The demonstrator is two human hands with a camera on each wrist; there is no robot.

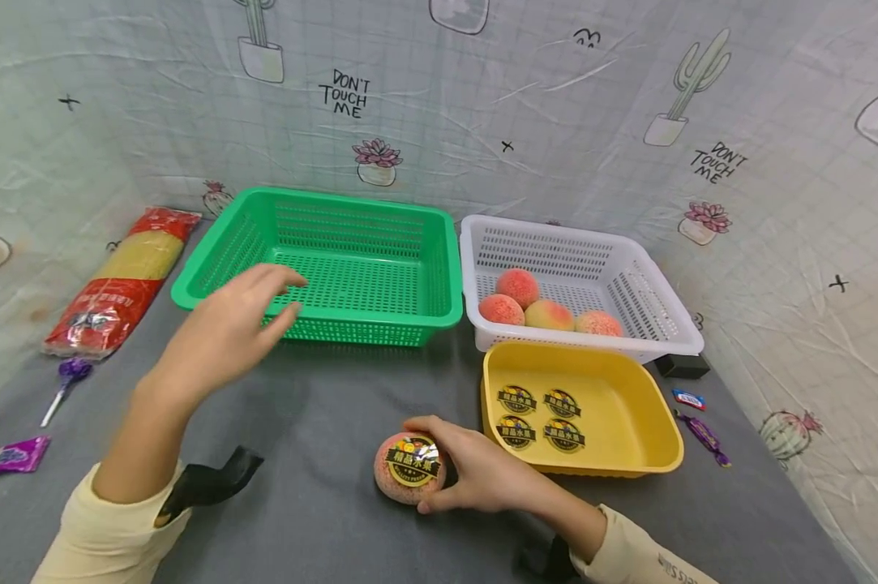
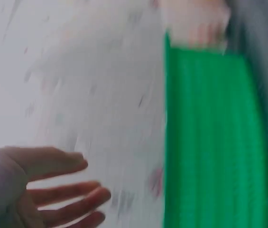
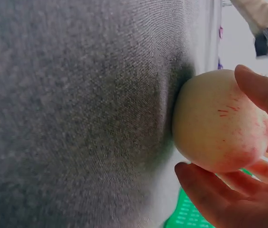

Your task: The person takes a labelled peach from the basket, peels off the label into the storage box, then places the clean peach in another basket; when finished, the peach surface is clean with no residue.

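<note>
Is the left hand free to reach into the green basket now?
Probably yes. The left hand is open, holds nothing, and hovers by the near rim of the green basket, which has no lid and nothing inside.

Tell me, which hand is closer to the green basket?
Left. The left hand hovers open at the green basket's front rim; the right hand grips a stickered peach on the table, well short of it.

Materials and surface finish.
Perforated plastic green basket (image 1: 322,264); smooth yellow plastic tray (image 1: 628,405); matt grey cloth tabletop (image 1: 322,422); glossy sticker (image 1: 413,460).
</note>
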